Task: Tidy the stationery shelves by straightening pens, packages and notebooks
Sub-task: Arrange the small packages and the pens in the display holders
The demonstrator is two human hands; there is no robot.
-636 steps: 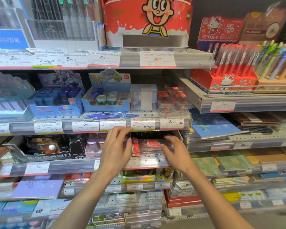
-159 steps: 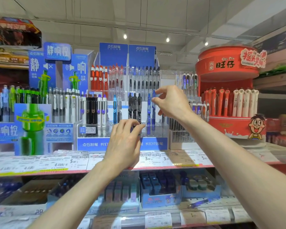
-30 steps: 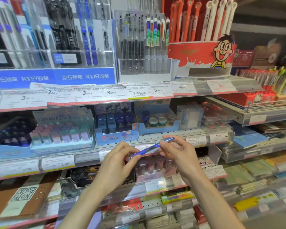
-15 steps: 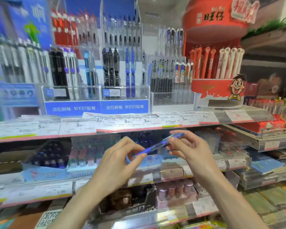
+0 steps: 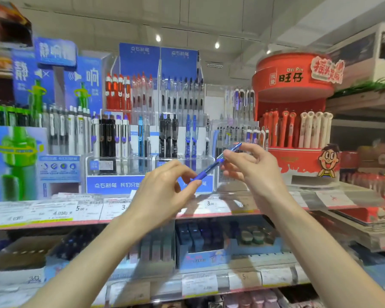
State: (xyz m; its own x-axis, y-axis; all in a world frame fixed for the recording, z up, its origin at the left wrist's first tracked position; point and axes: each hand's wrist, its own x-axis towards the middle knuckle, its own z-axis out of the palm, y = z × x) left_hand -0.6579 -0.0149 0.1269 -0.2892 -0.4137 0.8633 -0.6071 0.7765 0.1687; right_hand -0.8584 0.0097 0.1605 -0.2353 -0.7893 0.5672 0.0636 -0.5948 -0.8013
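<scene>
A blue pen point(image 5: 216, 161) slants up to the right in front of the top shelf. My left hand point(image 5: 165, 187) pinches its lower tip between thumb and fingers. My right hand point(image 5: 251, 167) pinches its upper part, with the cap end sticking out above the fingers. Behind the pen stands a clear tiered pen display point(image 5: 156, 134) with blue header cards, holding rows of upright black, blue and red pens.
A red round gel-pen stand point(image 5: 298, 121) with a cartoon face is at the right. Blue-green pen displays point(image 5: 31, 121) fill the left. Price labels line the top shelf's edge point(image 5: 87, 212). Boxes of erasers and correction tape point(image 5: 200, 245) sit on the shelf below.
My hands have lifted the blue pen from the second shelf's level up to the top shelf's pen display. My view has tilted upward with it.
</scene>
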